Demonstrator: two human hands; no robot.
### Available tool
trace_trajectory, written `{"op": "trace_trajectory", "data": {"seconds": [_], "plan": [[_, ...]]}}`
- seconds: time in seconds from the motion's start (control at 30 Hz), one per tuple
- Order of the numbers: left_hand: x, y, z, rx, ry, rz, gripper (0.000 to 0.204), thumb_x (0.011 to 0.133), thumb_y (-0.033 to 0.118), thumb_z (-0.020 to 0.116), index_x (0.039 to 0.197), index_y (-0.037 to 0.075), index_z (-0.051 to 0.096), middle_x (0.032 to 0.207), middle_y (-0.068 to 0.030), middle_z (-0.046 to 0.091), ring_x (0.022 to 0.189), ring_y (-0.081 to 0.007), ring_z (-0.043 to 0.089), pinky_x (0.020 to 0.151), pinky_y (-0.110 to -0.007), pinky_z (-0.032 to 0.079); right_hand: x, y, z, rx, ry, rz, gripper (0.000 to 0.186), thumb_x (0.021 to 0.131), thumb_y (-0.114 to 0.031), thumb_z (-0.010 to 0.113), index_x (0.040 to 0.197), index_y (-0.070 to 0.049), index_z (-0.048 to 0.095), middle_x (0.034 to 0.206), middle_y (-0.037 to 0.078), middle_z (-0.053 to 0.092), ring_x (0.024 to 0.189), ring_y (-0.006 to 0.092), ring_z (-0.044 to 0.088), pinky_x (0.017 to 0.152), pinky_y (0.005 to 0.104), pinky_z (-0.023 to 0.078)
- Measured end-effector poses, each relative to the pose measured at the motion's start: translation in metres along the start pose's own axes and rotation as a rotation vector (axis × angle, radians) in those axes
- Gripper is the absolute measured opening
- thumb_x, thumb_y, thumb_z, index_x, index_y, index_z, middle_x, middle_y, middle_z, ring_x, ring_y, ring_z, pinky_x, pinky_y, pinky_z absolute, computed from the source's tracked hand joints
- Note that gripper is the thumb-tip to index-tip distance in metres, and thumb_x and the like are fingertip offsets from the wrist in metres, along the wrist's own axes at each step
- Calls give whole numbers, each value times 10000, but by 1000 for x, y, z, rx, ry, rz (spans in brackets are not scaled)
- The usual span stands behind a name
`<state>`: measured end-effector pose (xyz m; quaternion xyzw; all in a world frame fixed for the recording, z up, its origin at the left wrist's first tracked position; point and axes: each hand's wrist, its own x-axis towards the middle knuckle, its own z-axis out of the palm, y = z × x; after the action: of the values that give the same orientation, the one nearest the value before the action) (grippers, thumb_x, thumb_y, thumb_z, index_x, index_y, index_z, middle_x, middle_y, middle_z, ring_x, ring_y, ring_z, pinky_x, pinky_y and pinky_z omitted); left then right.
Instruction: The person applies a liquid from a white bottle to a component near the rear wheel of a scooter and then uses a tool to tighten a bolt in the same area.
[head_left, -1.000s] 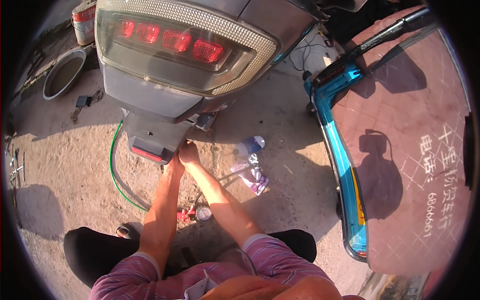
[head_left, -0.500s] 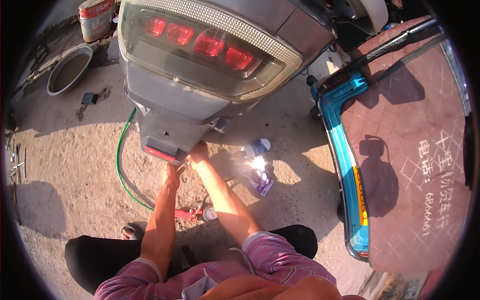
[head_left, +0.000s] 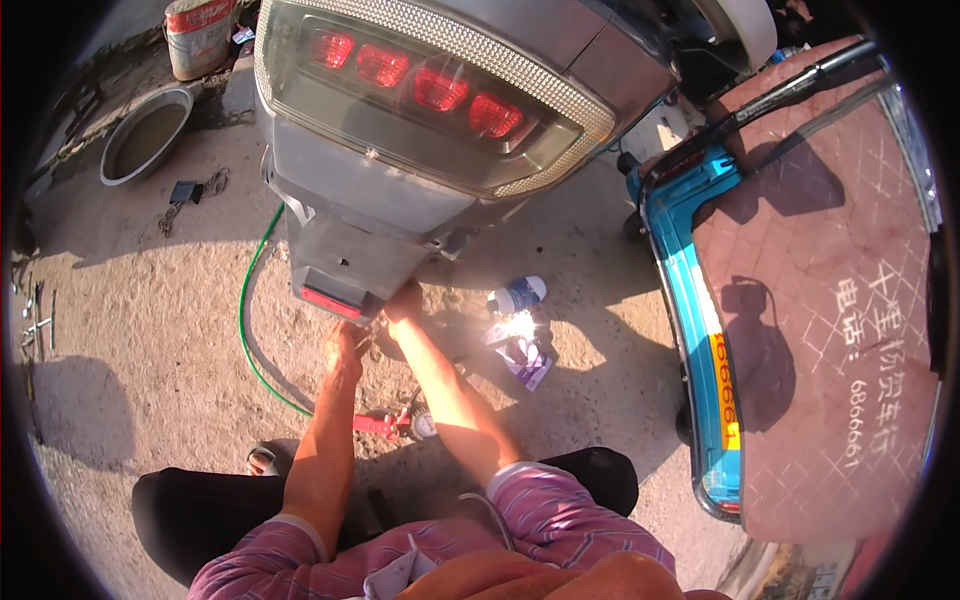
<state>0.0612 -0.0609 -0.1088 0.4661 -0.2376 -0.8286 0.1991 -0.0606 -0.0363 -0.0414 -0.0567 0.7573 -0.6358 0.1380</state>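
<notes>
I crouch behind a grey scooter's tail, which carries a wide red tail light and a small red reflector on the rear fender. My left hand reaches under the fender just below the reflector. My right hand touches the fender's lower right edge. Both hands are partly hidden beneath the bodywork, so what the fingers hold does not show.
A green hose curves over the dirt on the left. A red tool lies between my arms. A plastic bottle and wrappers lie right. A blue vehicle with a maroon cover stands close on the right. A metal basin sits far left.
The view has shifted so the scooter sits more to the right and nearer. Both hands stay under the rear fender, moved slightly along it.
</notes>
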Motion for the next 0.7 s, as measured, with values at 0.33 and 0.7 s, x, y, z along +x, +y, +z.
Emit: {"op": "trace_trajectory", "data": {"seconds": [0.33, 0.7], "plan": [[-5, 6, -7, -29, 31, -18, 203, 938, 284, 505, 988, 120, 615, 841, -11, 661, 761, -151, 644, 649, -300, 531, -3, -28, -12, 237, -257, 188, 219, 886, -278, 604, 934, -70, 654, 732, 71, 646, 511, 151, 545, 395, 321, 340], [-12, -4, 16, -39, 55, -42, 128, 866, 176, 541, 953, 99, 595, 818, -34, 614, 743, -179, 620, 657, -327, 512, 38, 17, -22, 331, -450, 276, 209, 955, -231, 499, 977, -43, 588, 807, 70, 640, 605, 185, 579, 475, 330, 416]]}}
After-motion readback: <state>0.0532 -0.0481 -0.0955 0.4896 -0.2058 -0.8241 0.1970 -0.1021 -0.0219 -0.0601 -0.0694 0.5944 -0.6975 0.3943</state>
